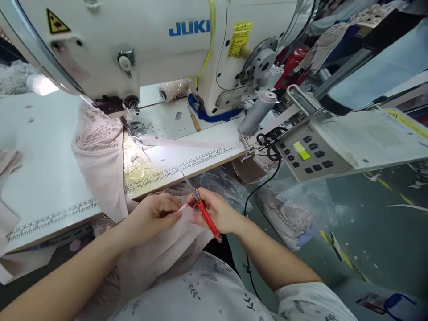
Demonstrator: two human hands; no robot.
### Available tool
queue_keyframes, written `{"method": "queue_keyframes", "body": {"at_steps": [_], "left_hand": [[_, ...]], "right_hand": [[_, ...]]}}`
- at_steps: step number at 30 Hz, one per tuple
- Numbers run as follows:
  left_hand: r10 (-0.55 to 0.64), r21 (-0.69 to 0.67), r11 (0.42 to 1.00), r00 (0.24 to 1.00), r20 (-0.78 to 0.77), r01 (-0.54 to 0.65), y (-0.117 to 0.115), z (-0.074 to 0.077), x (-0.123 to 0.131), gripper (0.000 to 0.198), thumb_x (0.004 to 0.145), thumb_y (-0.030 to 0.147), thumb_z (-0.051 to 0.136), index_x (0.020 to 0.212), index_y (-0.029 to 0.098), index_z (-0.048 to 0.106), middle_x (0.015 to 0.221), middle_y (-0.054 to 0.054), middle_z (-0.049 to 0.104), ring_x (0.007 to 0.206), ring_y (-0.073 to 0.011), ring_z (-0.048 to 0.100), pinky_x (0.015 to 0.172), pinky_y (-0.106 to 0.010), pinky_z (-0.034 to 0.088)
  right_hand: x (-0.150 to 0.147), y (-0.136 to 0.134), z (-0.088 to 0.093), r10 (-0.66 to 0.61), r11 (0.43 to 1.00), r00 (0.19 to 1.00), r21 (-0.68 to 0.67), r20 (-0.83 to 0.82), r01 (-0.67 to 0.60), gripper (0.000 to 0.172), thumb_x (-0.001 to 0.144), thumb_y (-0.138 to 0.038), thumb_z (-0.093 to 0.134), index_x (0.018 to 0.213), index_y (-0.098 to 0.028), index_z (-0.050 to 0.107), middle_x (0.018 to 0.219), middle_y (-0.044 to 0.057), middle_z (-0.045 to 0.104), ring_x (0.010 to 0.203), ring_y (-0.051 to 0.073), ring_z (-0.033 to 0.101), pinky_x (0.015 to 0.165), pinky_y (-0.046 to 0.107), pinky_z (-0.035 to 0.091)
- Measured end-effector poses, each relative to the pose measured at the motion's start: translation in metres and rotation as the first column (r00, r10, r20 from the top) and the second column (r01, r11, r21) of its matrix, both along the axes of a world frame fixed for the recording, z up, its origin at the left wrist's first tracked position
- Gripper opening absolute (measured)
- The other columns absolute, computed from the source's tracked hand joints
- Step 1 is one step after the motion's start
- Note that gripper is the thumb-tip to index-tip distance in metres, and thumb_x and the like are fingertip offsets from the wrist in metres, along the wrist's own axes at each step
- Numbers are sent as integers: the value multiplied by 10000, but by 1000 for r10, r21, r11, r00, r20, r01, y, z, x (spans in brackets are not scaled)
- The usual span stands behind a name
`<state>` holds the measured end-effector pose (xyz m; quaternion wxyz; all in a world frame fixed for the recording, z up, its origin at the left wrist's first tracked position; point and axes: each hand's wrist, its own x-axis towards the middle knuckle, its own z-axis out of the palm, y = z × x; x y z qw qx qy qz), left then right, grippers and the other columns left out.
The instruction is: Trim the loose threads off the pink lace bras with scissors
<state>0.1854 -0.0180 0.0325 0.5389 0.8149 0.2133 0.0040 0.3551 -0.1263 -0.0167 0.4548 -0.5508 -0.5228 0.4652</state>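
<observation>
Pale pink fabric (160,249) with lace parts lies over the lap, below the table's front edge. My left hand (155,216) is closed on it, pinching its upper edge between thumb and fingers. Close by on the right, my right hand (214,209) is closed round red-handled scissors (207,218), whose blades point up and left toward the table edge. Fingers of this hand also touch the fabric's edge. Another pale pink lace piece (100,165) hangs over the table edge, its top near the needle area of the sewing machine (160,58).
A measuring tape strip (187,167) runs along the table's front edge. A grey thread cone (257,113) stands before a control panel (310,151) at the right. A black cable (246,223) hangs beside my right forearm. Plastic bags (290,214) lie lower right.
</observation>
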Motion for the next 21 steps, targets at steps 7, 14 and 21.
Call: {"method": "queue_keyframes", "body": {"at_steps": [7, 14, 21], "left_hand": [[91, 28, 995, 992, 92, -94, -1, 8, -17, 265, 823, 217, 521, 561, 178, 532, 777, -60, 637, 643, -152, 561, 539, -253, 419], [198, 56, 977, 975, 101, -204, 3, 5, -22, 274, 812, 270, 532, 552, 183, 521, 767, -84, 632, 687, -189, 577, 574, -287, 443], [218, 38, 974, 971, 101, -223, 6, 4, -20, 274, 791, 287, 561, 541, 188, 507, 758, -82, 641, 714, -197, 583, 590, -286, 457]], "right_hand": [[23, 6, -16, 243, 938, 908, 154, 341, -309, 474, 758, -635, 542, 655, -214, 352, 642, -33, 403, 579, 119, 374, 524, 247, 334], [13, 4, -15, 269, 935, 836, 81, 479, -347, 344, 742, -435, 632, 668, -212, 381, 644, -3, 481, 583, 136, 410, 526, 249, 328], [13, 5, -11, 225, 952, 790, 46, 570, -304, 347, 667, -314, 677, 604, -222, 349, 576, -15, 475, 526, 128, 365, 476, 241, 259]]}}
